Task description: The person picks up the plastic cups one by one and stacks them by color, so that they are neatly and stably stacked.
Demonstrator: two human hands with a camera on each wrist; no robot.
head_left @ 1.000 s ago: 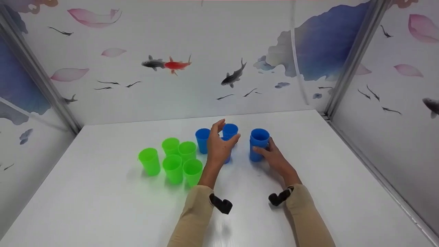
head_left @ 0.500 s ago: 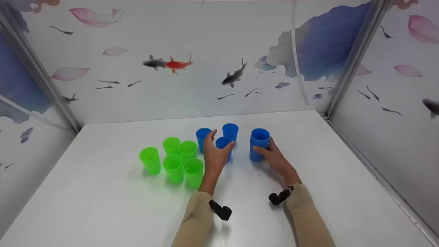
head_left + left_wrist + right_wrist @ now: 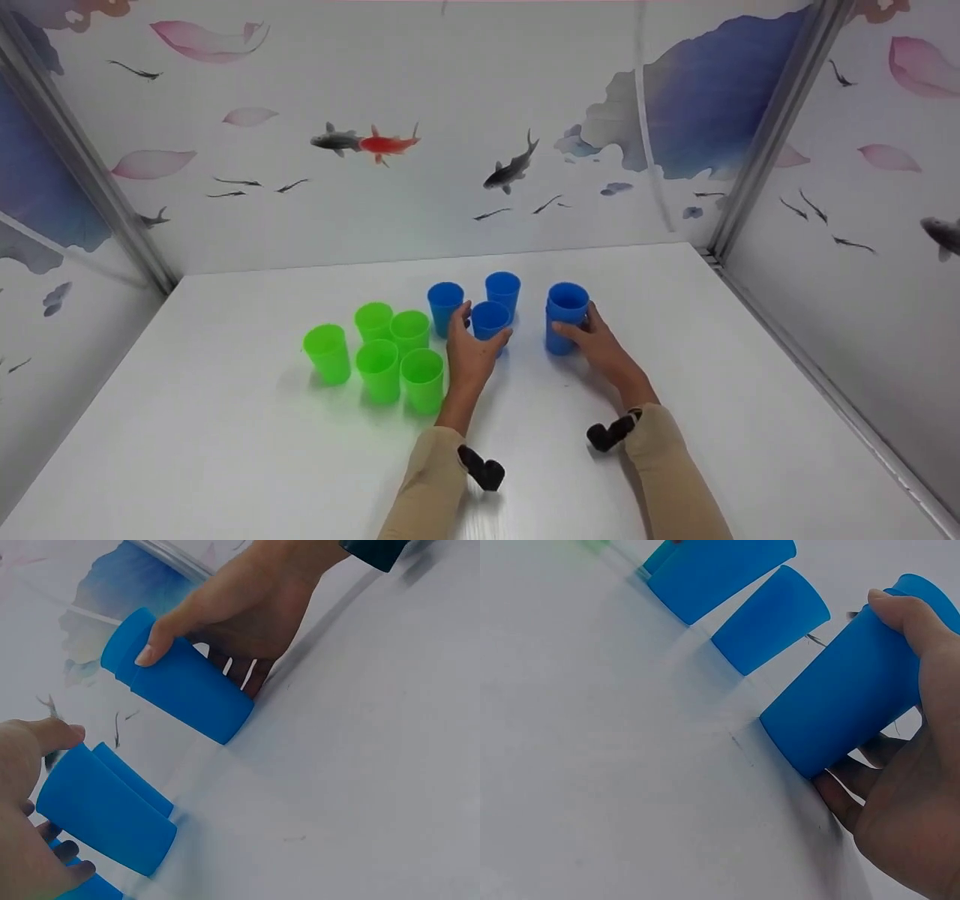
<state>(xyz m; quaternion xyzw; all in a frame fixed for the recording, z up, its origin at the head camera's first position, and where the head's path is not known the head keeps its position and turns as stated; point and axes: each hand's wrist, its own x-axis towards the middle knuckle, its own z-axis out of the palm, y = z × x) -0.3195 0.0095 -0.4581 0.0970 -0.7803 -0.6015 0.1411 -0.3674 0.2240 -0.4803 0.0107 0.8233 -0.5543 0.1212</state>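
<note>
My right hand grips a stack of nested blue cups standing upright on the table, thumb on the near side and fingers around the far side. The left wrist view shows a second rim above the lower cup. My left hand is curled around a single blue cup, thumb at its right near the rim, fingers on its left; in the left wrist view this cup stands between thumb and fingers. Two more blue cups are close by: one behind, one to the left.
Several green cups stand in a cluster left of my left hand, the nearest green cup close to the wrist. All are on a white table. A patterned back wall and side walls enclose it.
My left hand has come down and slightly left from above the front blue cup to around it. The right hand and its stack have stayed in place.
</note>
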